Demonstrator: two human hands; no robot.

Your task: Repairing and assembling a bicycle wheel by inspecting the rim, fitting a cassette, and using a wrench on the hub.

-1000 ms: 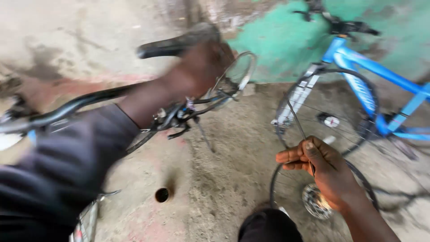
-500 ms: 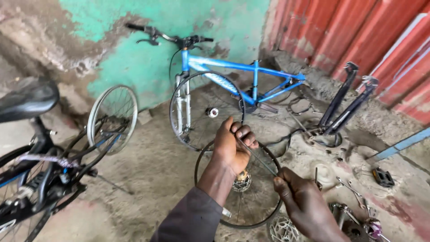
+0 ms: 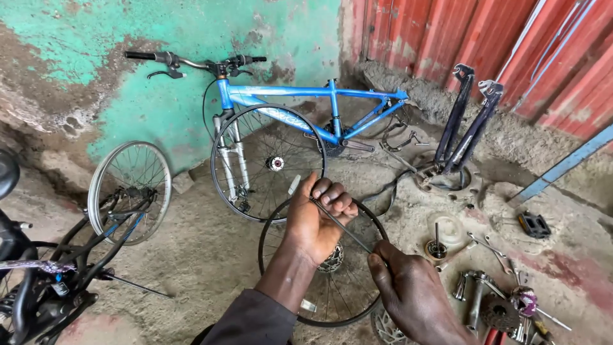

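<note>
A black bicycle wheel [image 3: 276, 237] with thin spokes and a hub disc stands upright on the dirt floor in front of me. My left hand [image 3: 316, 222] is closed over the top of its rim and also grips the upper end of a thin metal spoke [image 3: 345, 231]. That spoke runs down to the right into my right hand [image 3: 408, 291], which pinches its lower end just beside the rim.
A blue bicycle frame [image 3: 300, 93] with a front wheel [image 3: 268, 163] leans on the green wall. A black bicycle [image 3: 48, 275] with a silver wheel [image 3: 128, 185] stands at left. A dark fork [image 3: 469, 118], a pedal [image 3: 533, 223], a sprocket [image 3: 497, 312] and loose tools lie at right.
The view swung right from the black bicycle to the wheel. My left hand left that bicycle and came to the rim; both hands now hold the spoke.
</note>
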